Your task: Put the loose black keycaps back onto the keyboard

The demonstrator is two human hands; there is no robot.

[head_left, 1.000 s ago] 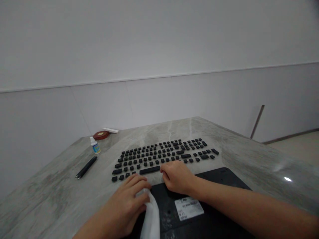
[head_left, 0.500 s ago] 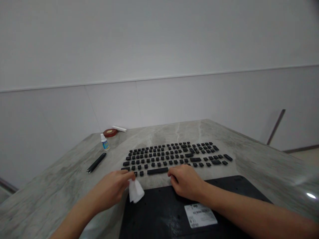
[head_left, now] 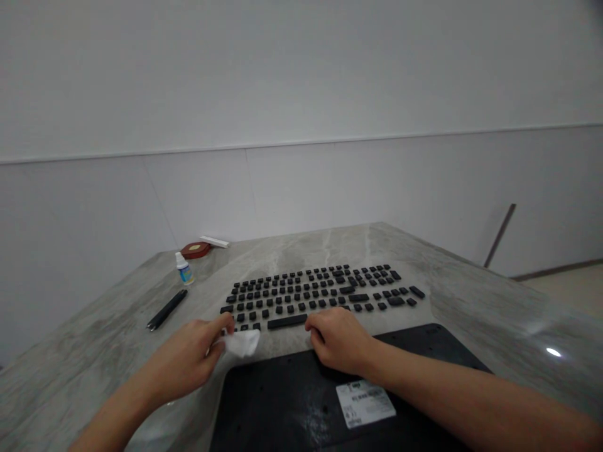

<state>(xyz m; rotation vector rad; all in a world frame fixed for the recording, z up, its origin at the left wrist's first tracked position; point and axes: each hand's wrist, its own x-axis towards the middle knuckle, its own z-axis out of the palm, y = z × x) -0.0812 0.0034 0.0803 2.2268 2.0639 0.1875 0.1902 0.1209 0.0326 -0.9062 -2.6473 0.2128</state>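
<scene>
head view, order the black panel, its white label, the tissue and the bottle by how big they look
1. Black panel, cut off by the frame
2. White label
3. Tissue, pinched in the left hand
4. Bottle; farther off, so true size is unsure

This looks like an indoor workspace, with loose keycaps (head_left: 306,295), a marbled tabletop (head_left: 471,307) and pale wall (head_left: 301,75).

Grey table (head_left: 471,301) bears keycaps (head_left: 315,294), keyboard body (head_left: 277,402), 1 bottle (head_left: 185,272).
</scene>
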